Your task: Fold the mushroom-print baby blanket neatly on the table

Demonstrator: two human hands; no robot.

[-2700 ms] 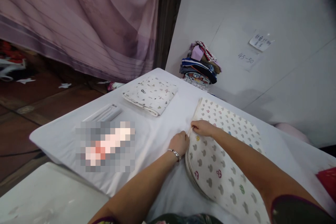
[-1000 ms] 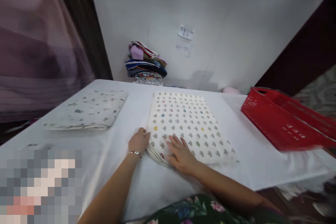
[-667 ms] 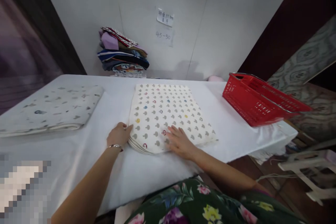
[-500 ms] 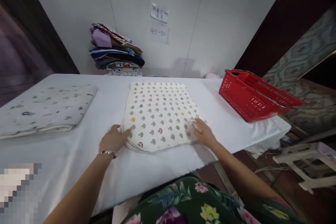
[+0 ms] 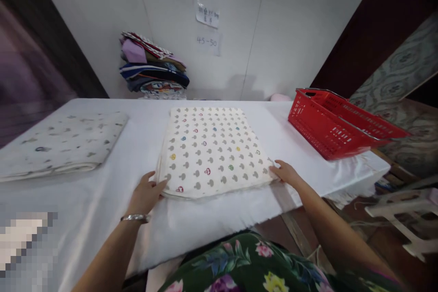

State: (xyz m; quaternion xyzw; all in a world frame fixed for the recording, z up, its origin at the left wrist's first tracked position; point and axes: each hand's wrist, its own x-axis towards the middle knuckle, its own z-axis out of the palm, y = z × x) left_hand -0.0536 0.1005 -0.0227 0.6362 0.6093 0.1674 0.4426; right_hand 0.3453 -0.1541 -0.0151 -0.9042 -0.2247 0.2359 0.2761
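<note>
On the white table (image 5: 145,134) lies the folded mushroom-print cloth (image 5: 212,150), its 2 near corners pinched by the left hand (image 5: 145,193) and the right hand (image 5: 286,173). Unequal pulling could make the layers (unfastened, it seems) slip.

Hands: you have two in view, the left hand (image 5: 145,194) and the right hand (image 5: 284,172), both below centre. Bracelets: one (image 5: 136,218), on your left wrist. Folded cloths on the table: two, the mushroom-print cloth (image 5: 214,146) at centre and the sketch-print cloth (image 5: 71,141) at left. Tables: one (image 5: 277,127). Baskets: one red basket (image 5: 318,130), right of centre. Wall notes: two, an upper note (image 5: 207,14) and a lower note (image 5: 208,43), top centre. Fabric piles: one (image 5: 153,68), upper left; you cannot fix its piece count. Stools: one (image 5: 392,203), partly shown, lower right. Curtains: one (image 5: 30,64), blurred, upper left.
</note>
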